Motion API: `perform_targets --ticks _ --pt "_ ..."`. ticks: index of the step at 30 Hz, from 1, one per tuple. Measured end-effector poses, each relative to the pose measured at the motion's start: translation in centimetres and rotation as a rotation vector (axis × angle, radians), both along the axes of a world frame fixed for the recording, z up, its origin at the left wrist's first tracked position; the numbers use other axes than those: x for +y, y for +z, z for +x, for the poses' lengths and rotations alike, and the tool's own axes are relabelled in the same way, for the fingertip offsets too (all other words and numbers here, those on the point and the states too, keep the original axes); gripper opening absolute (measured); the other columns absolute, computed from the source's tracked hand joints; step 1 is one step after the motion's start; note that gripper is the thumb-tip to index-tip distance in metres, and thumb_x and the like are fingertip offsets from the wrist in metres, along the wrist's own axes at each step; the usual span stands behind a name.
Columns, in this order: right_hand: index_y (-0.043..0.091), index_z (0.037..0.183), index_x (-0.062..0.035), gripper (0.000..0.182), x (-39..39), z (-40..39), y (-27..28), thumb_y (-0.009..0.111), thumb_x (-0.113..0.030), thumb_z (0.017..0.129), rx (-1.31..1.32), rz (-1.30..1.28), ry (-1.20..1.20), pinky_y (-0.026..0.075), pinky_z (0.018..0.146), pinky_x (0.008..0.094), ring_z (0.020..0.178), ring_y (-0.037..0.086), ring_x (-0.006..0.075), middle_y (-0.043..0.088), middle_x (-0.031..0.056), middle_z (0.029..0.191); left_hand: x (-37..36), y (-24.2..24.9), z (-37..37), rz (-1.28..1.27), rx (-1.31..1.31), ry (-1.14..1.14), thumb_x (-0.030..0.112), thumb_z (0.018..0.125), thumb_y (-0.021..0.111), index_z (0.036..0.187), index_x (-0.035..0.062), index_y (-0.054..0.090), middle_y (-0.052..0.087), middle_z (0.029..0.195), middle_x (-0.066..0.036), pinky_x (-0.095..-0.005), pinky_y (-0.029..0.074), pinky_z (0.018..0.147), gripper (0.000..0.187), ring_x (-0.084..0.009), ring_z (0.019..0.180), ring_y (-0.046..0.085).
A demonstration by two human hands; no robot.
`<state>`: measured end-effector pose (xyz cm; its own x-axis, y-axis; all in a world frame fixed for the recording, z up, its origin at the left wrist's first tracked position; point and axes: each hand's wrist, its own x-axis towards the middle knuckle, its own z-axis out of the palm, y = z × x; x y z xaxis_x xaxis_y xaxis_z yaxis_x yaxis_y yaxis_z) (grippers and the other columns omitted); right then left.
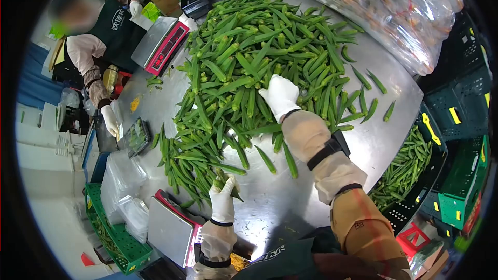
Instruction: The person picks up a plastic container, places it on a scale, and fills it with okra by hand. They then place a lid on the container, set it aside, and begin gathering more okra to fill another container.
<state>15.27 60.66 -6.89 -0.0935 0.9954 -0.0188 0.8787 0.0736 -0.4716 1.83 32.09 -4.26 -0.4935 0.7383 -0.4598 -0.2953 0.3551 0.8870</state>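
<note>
A large heap of green okra point(233, 57) covers much of the metal table. My left hand point(222, 199), in a white glove, is closed on okra at the near edge of the heap, the thumb and a finger pinched around the pods. My right hand point(282, 96), also gloved in white, reaches into the heap's right part. Its fingers are curled down onto the okra there, and the fingertips are mostly hidden. A few loose okra pods point(265, 159) lie between my two hands.
A scale point(174, 228) stands beside my left forearm, near clear plastic boxes point(122, 181). Across the table, a co-worker's gloved hand point(110, 120) is near a filled tray point(138, 137) and a red scale point(161, 46). Okra fills a crate point(404, 171) at right; plastic bags point(384, 10) lie behind.
</note>
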Motion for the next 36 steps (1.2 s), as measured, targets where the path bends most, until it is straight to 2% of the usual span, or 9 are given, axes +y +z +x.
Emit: perform_targets --ticks 5,9,13,15,18,25,31,35,36 --pt "0.062 0.102 -0.0059 0.046 -0.7 -1.5 -0.9 0.079 -0.036 0.071 0.014 -0.054 -0.136 0.055 0.076 0.0411 0.098 0.062 0.0293 0.066 0.0108 0.097 -0.2 -0.3 1.4 0.03 -0.024 -0.037 0.011 0.092 0.062 0.092 0.0031 0.061 0.058 0.071 0.0 -0.0223 0.041 0.058 0.008 -0.009 0.061 0.052" --pt "0.053 0.126 -0.0051 0.065 -3.1 -0.9 -0.9 0.077 -0.031 0.071 0.172 -0.023 -0.043 0.053 0.081 0.0383 0.102 0.059 0.0284 0.063 0.0121 0.105 -0.8 0.2 2.2 0.041 -0.02 -0.034 0.01 0.092 0.061 0.093 0.0031 0.061 0.058 0.071 -0.001 -0.0228 0.041 0.058 0.007 -0.0098 0.061 0.053" --pt "0.053 0.121 -0.0074 0.06 -3.4 -0.6 -2.1 0.078 -0.027 0.07 0.483 -0.163 -0.254 0.053 0.08 0.042 0.099 0.063 0.0305 0.063 0.0127 0.105 -1.9 0.4 1.8 0.028 -0.01 0.011 0.011 0.092 0.061 0.093 0.0029 0.061 0.058 0.071 -0.001 -0.0237 0.042 0.058 0.008 -0.011 0.061 0.053" --pt "0.054 0.116 -0.0055 0.056 -2.5 -0.5 -1.8 0.077 -0.028 0.07 0.466 0.01 -0.399 0.053 0.078 0.0431 0.09 0.065 0.0349 0.059 0.0154 0.112 -2.5 0.4 1.4 0.021 0.005 0.031 0.011 0.092 0.062 0.094 0.0028 0.061 0.058 0.071 -0.002 -0.0251 0.043 0.058 0.009 -0.0123 0.061 0.054" --pt "0.06 0.101 -0.0069 0.036 -0.3 -1.1 -1.4 0.075 -0.023 0.072 0.292 -0.002 -0.458 0.054 0.076 0.0441 0.091 0.067 0.0317 0.061 0.0151 0.112 -3.7 0.1 0.1 0.013 0.032 0.038 0.014 0.091 0.063 0.095 0.0031 0.06 0.057 0.072 -0.003 -0.0273 0.045 0.059 0.012 -0.0142 0.061 0.054" --pt "0.063 0.106 -0.0112 0.037 1.8 -0.4 -0.5 0.072 -0.029 0.075 0.305 -0.322 -0.3 0.053 0.083 0.0425 0.096 0.067 0.0314 0.069 0.0132 0.102 -5.1 -1.5 -0.8 -0.025 -0.023 0.094 0.015 0.092 0.063 0.096 0.0049 0.06 0.056 0.074 -0.002 -0.0281 0.045 0.06 0.012 -0.014 0.063 0.054" --pt "0.064 0.105 -0.006 0.051 0.7 1.9 -2.6 0.08 -0.033 0.064 0.859 -0.127 -0.336 0.051 0.082 0.0369 0.088 0.067 0.0311 0.069 0.0161 0.093 -3.7 0.0 0.8 0.033 -0.103 0.079 0.012 0.093 0.061 0.095 0.0026 0.06 0.058 0.072 -0.004 -0.0271 0.044 0.06 0.01 -0.0144 0.062 0.055" --pt "0.063 0.105 -0.0004 0.048 -4.3 7.6 -1.7 0.076 -0.035 0.074 1.326 0.108 -0.248 0.049 0.084 0.036 0.087 0.064 0.0251 0.068 0.0125 0.095 -4.4 0.7 0.8 0.028 -0.265 0.081 0.003 0.09 0.062 0.106 0.0028 0.056 0.06 0.081 -0.007 -0.0312 0.051 0.065 0.017 -0.018 0.07 0.06" --pt "0.063 0.105 -0.0012 0.035 -6.3 10.3 -0.4 0.075 -0.017 0.076 1.293 0.142 -0.256 0.051 0.081 0.0304 0.085 0.064 0.0191 0.068 0.0087 0.098 -4.8 0.0 0.6 0.001 -0.297 0.069 0.003 0.09 0.06 0.111 0.0073 0.056 0.06 0.087 -0.007 -0.0348 0.051 0.068 0.022 -0.0219 0.077 0.061"
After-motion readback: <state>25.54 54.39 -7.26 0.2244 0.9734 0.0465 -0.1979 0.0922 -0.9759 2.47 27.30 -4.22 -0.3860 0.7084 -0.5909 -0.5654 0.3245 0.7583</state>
